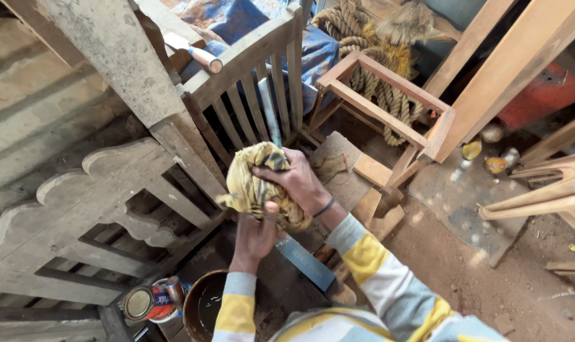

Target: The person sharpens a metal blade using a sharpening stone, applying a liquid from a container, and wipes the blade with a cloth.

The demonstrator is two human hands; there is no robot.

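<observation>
Both hands are wrapped up in a crumpled yellow rag [257, 187] with dark markings. The right hand [295, 182] is clamped over the top of it, fingers curled tight into the cloth. The left hand [254, 237] comes up from below, thumb pressed against the rag's underside and closed on it too. The rag is bunched around a long blue flat bar [305, 261] that sticks out below the hands and slants down toward the dirt floor [465, 266]. Right behind the rag stands a slatted wooden chair frame [249, 88], dusty grey. Down near the left sleeve there's a round brown bowl of dark liquid [206, 305] and a small tin can [146, 303] just beside it. A coil of thick rope [363, 69] sits further back.
</observation>
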